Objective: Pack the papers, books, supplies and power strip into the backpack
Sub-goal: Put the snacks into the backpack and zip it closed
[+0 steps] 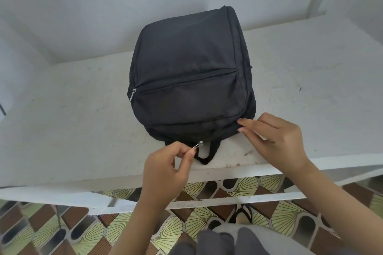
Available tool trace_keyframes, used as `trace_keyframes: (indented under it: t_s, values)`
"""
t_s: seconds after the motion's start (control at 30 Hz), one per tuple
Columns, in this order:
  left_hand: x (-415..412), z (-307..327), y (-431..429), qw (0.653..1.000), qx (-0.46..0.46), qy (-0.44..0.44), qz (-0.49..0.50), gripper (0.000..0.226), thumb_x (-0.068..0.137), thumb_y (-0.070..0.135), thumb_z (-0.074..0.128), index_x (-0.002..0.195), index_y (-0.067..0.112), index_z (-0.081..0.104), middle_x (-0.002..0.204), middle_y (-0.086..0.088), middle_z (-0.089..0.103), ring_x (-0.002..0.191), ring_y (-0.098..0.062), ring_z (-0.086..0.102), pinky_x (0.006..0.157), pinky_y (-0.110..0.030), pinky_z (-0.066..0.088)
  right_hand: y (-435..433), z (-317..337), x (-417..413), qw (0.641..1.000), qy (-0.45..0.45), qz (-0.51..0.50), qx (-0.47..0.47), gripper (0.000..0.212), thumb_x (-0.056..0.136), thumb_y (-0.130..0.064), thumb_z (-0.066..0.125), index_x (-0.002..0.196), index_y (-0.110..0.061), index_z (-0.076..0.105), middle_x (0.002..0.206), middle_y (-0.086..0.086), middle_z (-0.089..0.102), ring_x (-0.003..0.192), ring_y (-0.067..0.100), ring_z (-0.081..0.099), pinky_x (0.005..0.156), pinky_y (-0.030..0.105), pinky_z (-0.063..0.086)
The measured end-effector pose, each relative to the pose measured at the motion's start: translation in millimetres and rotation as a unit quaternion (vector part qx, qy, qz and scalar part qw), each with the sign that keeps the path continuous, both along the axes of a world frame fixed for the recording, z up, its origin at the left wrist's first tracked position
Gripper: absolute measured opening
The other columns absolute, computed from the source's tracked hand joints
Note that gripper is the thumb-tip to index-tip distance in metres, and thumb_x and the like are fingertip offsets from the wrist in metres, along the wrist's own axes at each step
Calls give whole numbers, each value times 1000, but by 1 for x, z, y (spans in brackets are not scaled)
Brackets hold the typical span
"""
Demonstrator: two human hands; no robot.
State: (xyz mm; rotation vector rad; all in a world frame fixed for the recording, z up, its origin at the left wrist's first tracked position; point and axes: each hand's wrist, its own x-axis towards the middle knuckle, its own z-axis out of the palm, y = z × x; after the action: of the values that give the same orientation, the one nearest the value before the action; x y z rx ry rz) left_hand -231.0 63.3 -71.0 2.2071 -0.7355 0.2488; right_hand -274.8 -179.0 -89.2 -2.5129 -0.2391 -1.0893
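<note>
Backpack [186, 64], black, its inside hidden, lies flat on the white counter [78, 122]; left hand [165, 163] pinches its zipper pull [198, 145] at the near edge, right hand [275, 136] lays straight fingers against its near corner

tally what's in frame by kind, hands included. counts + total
Backpack: 1
Zipper pulls: 2 (front-pocket pull; main pull, pinched by left hand)
Hands: 2 (right hand touches the backpack's near edge)
Total: 5
</note>
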Motion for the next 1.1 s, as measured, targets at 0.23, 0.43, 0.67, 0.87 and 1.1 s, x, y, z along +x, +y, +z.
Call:
trace_keyframes:
  t_s: [0.23,0.43,0.67,0.87,1.1]
  values:
    - [-11,-10,7,996,-51,69,21,18,88,28,62,72,20,64,49,7,50,47,-10,48,42,-23,37,44,9,4,995,32,60,-72,31,86,-28,67,116,-21,68,67,-2,50,54,9,38,44,18,31]
    - [-8,-7,18,996,-43,68,34,21,88,20,62,67,18,60,48,7,50,49,-12,50,44,-23,38,51,10,13,995,34,72,-63,15,84,-26,67,93,-19,77,65,0,47,53,11,40,45,18,28]
    - [-4,-8,35,996,-31,70,54,22,89,28,52,71,20,62,47,10,51,56,-12,56,51,-25,45,54,7,8,997,30,58,-32,14,85,-26,67,91,-17,77,64,0,49,51,11,42,42,19,35]
    - [-7,-8,34,994,-38,85,54,23,92,25,52,71,21,61,49,9,52,53,-10,54,49,-25,45,72,11,12,993,23,81,-85,24,86,-32,64,104,-20,73,70,0,52,56,11,43,44,19,32]
    - [4,-1,45,998,8,47,42,25,93,24,52,72,16,60,52,7,52,58,-12,53,50,-23,41,83,10,22,994,-4,68,-83,19,87,-28,61,91,-18,77,64,1,50,52,15,44,41,21,33]
